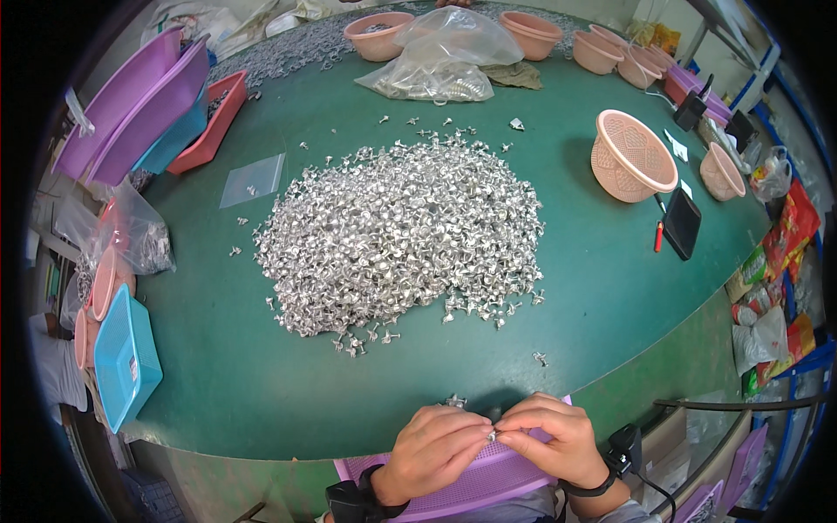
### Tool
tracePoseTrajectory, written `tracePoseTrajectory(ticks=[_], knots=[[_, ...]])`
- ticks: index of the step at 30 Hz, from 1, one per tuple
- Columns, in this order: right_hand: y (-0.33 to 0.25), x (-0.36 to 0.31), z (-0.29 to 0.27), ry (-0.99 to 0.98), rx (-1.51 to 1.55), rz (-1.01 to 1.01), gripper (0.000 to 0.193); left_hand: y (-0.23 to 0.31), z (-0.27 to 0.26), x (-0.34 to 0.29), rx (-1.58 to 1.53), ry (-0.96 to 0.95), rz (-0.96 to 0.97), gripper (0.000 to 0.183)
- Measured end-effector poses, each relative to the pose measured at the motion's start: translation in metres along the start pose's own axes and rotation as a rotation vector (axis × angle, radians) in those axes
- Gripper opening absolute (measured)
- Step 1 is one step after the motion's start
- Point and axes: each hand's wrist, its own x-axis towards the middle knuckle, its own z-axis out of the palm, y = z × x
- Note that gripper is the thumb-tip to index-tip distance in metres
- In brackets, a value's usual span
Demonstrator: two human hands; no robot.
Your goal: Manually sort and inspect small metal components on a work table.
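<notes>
My left hand (pixel 433 446) and my right hand (pixel 555 438) meet above the table's near edge, fingertips pinched together. Between them is a small silver metal part (pixel 492 436), mostly covered by the fingers. A purple perforated basket (pixel 506 478) sits beneath both hands, close to my body. Just behind the left fingers lies another silver piece (pixel 455 401), partly hidden. Farther away, a wide heap of small shiny metal parts (pixel 401 227) spreads over the green table (pixel 384 418). One loose part (pixel 540 358) lies apart, to the right of the heap.
At right stand a peach basket (pixel 632 161), a black flat device (pixel 683 224) and a red-handled tool (pixel 658 237). A blue basket (pixel 126 357) is at the left edge. Purple tubs (pixel 131 105) lean at far left. Clear plastic bags (pixel 445 52) and peach bowls (pixel 532 35) line the back.
</notes>
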Motion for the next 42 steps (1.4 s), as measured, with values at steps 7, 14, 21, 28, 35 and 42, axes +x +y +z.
tracePoseTrajectory(ticks=[7, 14, 21, 28, 35, 42], knots=[[0.000, -0.002, 0.001, -0.014, 0.029, 0.075, 0.011, -0.003, 0.000, 0.003, 0.012, -0.012, 0.047, 0.026], [0.008, -0.012, 0.006, -0.002, 0.523, 0.400, 0.013, -0.002, 0.002, 0.003, -0.016, -0.038, -0.025, 0.028], [0.008, -0.010, 0.009, -0.033, 0.653, 0.405, 0.014, 0.000, 0.001, 0.002, -0.044, -0.034, -0.082, 0.024], [0.009, 0.000, 0.012, 0.065, -0.023, 0.169, 0.010, -0.001, -0.014, -0.003, -0.157, 0.110, -0.383, 0.018], [0.016, 0.015, 0.032, 0.034, -0.496, -0.006, 0.020, -0.006, -0.029, -0.005, -0.242, 0.115, -0.811, 0.019], [0.019, 0.010, 0.030, 0.047, -0.451, -0.019, 0.020, -0.009, -0.015, -0.005, 0.434, -0.173, -0.300, 0.021]])
